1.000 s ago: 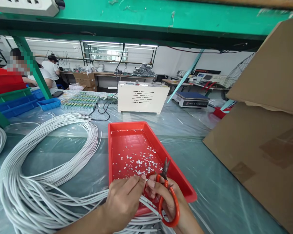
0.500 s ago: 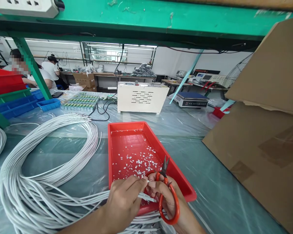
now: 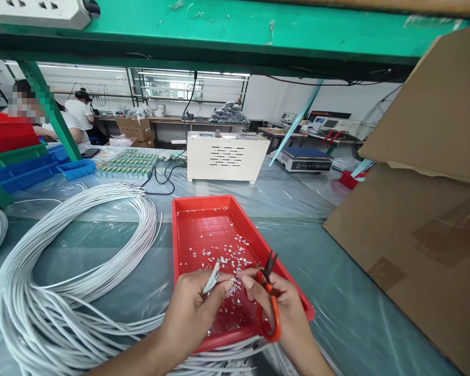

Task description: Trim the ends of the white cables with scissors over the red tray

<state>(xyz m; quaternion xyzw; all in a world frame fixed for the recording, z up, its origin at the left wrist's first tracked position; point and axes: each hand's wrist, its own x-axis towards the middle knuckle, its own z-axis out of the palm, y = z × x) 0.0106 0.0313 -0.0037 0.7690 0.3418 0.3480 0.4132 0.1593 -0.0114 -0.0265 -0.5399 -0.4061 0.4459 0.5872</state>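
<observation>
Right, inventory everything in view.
bench: one, greenish, across view
tray: one, red, on bench
scraps: many, pale, in tray
scissors: one, orange handles, in right hand
cable coils: two, white, left
vented box: one, cream, behind tray
scale: one, blue top, back right
big carton: one, brown, right
small cartons: several, brown, background
bins: several, red, green, blue, left
patterned sheets: several, green, back left
power strip: one, white, top left
shelf: one, green, overhead
people: two, white tops, background left
left hand: one, bare, gripping cable end
right hand: one, bare, holding scissors

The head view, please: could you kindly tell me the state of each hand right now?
Left hand: closed, holding white cable ends.
Right hand: closed, holding orange-handled scissors, blades slightly apart.
</observation>
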